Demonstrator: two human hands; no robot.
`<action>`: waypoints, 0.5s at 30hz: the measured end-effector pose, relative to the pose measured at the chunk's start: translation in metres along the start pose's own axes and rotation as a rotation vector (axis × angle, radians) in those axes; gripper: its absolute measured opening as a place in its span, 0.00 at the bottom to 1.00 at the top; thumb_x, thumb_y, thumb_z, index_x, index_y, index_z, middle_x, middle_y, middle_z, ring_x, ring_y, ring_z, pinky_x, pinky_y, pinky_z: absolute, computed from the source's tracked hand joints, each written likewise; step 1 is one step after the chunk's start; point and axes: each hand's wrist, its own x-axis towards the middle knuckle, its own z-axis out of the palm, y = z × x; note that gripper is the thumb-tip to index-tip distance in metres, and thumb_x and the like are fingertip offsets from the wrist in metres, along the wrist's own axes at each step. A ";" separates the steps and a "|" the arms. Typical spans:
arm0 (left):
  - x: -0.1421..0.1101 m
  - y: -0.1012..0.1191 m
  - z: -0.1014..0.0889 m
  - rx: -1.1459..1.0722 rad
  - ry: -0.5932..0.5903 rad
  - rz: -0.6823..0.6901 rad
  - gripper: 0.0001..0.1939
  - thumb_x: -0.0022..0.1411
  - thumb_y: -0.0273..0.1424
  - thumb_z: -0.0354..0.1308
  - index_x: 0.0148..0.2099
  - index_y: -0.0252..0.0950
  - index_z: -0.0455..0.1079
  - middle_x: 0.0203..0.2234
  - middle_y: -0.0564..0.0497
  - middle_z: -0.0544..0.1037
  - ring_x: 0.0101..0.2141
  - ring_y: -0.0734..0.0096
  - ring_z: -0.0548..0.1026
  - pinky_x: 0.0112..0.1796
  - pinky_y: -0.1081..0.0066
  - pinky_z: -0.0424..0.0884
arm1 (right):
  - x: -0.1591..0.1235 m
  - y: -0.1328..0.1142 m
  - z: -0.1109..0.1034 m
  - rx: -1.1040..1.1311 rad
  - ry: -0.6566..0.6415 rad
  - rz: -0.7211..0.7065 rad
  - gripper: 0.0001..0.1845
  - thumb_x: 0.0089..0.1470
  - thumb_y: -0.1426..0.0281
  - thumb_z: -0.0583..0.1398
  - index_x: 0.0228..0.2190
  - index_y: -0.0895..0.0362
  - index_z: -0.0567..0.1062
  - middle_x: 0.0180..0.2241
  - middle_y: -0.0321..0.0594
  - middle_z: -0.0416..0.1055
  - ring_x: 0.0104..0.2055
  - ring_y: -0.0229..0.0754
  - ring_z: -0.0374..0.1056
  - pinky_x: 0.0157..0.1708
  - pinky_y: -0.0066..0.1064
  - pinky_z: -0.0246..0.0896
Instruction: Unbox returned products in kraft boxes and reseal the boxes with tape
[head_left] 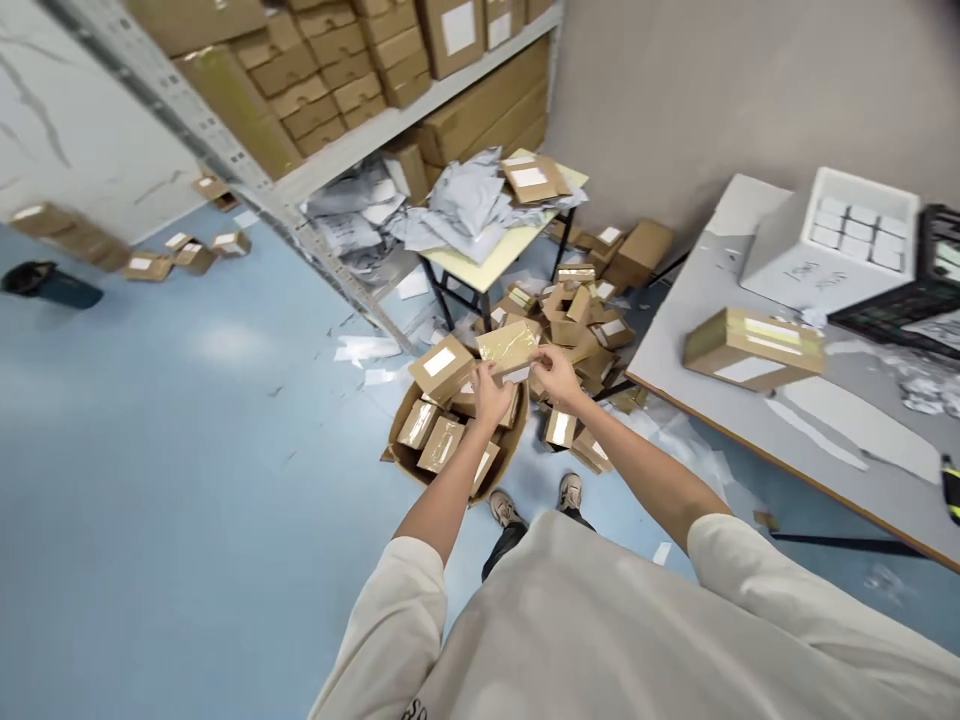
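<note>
Pinched taped box (507, 345) near both ends with left hand (490, 396) and right hand (556, 376), presumably for balance, above open carton (513, 441) beneath left hand.

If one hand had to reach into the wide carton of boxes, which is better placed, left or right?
Probably the left hand: it appears right over the wide carton, while the right hand is off to its right. Both hold the taped box, so the left would first need freeing.

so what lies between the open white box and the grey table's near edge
A taped brown cardboard carton with a white label, in the head view.
</note>
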 end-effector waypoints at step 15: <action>-0.008 0.178 0.263 -0.092 -0.395 0.152 0.22 0.50 0.22 0.64 0.49 0.40 0.72 0.58 0.42 0.63 0.65 0.50 0.62 0.63 0.53 0.63 | -0.015 0.116 -0.297 -0.132 0.221 0.130 0.15 0.53 0.66 0.61 0.42 0.53 0.80 0.57 0.48 0.70 0.60 0.54 0.67 0.54 0.47 0.70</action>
